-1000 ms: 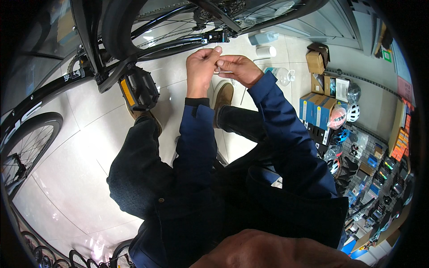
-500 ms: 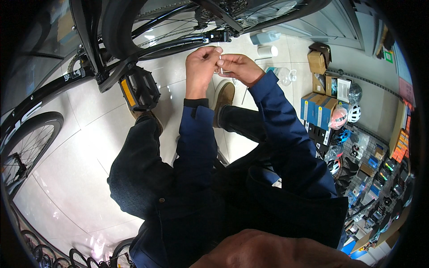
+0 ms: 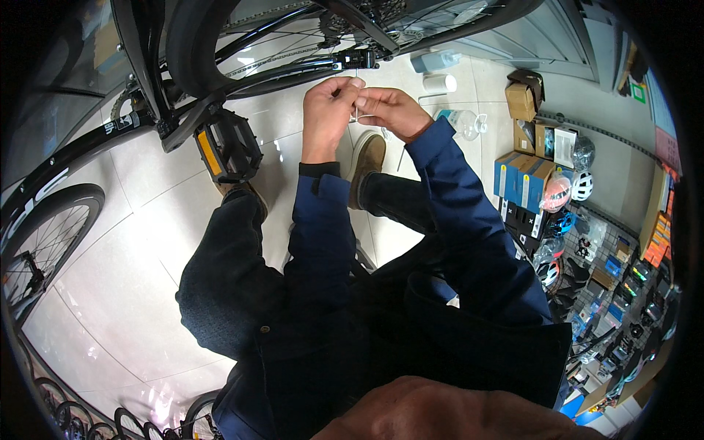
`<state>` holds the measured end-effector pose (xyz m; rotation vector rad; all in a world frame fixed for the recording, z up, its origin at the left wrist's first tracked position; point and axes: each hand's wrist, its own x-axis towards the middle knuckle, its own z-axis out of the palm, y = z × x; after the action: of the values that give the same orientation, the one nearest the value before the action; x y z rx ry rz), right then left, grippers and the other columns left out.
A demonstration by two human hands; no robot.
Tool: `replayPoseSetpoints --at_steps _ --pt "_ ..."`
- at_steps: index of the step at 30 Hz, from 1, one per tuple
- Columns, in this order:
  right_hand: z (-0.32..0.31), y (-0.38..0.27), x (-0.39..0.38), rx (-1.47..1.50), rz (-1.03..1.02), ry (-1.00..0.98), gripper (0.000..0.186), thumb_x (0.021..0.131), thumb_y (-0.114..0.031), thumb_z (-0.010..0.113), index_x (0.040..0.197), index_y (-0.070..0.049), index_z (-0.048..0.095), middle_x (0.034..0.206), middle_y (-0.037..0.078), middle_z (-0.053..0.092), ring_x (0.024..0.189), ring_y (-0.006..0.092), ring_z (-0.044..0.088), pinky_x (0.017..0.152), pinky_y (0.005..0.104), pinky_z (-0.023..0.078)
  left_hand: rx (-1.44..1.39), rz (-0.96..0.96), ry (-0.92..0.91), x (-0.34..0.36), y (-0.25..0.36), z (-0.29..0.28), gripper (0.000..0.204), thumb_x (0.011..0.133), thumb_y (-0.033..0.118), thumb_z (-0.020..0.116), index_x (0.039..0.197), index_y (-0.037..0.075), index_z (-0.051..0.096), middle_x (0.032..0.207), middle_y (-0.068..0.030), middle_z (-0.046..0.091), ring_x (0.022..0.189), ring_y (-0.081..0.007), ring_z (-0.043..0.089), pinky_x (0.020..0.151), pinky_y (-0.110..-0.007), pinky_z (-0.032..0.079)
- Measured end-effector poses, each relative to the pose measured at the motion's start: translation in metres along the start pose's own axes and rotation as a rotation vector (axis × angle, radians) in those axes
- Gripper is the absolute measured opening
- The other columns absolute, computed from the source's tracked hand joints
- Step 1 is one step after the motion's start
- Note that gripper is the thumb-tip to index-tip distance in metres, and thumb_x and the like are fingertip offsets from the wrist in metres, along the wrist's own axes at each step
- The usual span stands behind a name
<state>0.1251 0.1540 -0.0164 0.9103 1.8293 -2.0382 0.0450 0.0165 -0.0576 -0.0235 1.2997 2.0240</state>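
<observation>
Both hands meet just below the bike's rear end, closed on a thin white strand (image 3: 356, 114). My left hand (image 3: 327, 116) pinches it with thumb and forefinger. My right hand (image 3: 393, 112) grips it from the other side, fingertips against the left ones. Part of the strand shows below the fingertips; a short stretch shows above, toward a small black block (image 3: 356, 59) at the rear wheel, apparently a brake caliper. Whether the strand joins that block I cannot tell. Nearby are the black frame tube (image 3: 282, 72) and the spokes.
A pedal with an orange reflector (image 3: 212, 152) juts out at left. On the tiled floor beyond my right hand lie a white roll (image 3: 440, 83), a clear bottle (image 3: 465, 124) and a hex key (image 3: 431, 97). Boxes (image 3: 522, 180) and helmets (image 3: 581, 186) stand along the right wall.
My hands have shifted very slightly left, still together. The white strand has changed position between the fingertips, with a bent part now showing by the right fingers. The bike has stayed still.
</observation>
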Motion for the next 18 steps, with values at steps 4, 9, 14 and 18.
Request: replayPoseSetpoints --at_steps 4,9,14,18 --pt "0.004 0.002 0.004 0.044 -0.019 0.036 0.024 0.092 -0.023 0.079 0.107 -0.004 0.074 0.086 0.000 0.070 0.073 0.0062 0.058 0.068 0.0218 0.048 0.009 -0.062 -0.066 0.001 0.000 -0.005 0.025 0.098 0.023 0.068 0.106 0.000 0.073 0.094 -0.0025 0.072 0.081 -0.0077 0.061 0.071 -0.024 0.049" --pt "0.006 0.011 0.007 -0.057 -0.050 0.076 0.021 0.087 -0.022 0.083 0.095 -0.005 0.073 0.077 -0.002 0.066 0.068 0.0056 0.055 0.062 0.0210 0.044 -0.196 -0.147 0.002 0.002 -0.001 -0.011 0.027 0.098 0.023 0.068 0.116 0.004 0.071 0.105 -0.0038 0.073 0.095 -0.0114 0.067 0.083 -0.028 0.053" --pt "0.009 0.015 0.000 -0.045 -0.036 0.120 0.023 0.085 -0.023 0.085 0.091 -0.005 0.072 0.075 -0.003 0.064 0.067 0.0058 0.054 0.061 0.0212 0.043 -0.252 -0.160 -0.003 0.002 -0.004 -0.015 0.027 0.097 0.023 0.069 0.116 0.004 0.071 0.106 -0.0050 0.073 0.101 -0.0141 0.068 0.088 -0.030 0.054" --pt "0.009 0.018 -0.002 -0.061 -0.061 0.099 0.022 0.087 -0.025 0.083 0.091 -0.007 0.072 0.076 -0.003 0.064 0.067 0.0055 0.054 0.061 0.0211 0.044 -0.272 -0.150 0.001 0.004 -0.009 -0.011 0.025 0.095 0.018 0.071 0.115 0.003 0.071 0.101 -0.0046 0.073 0.094 -0.0131 0.068 0.082 -0.027 0.054"
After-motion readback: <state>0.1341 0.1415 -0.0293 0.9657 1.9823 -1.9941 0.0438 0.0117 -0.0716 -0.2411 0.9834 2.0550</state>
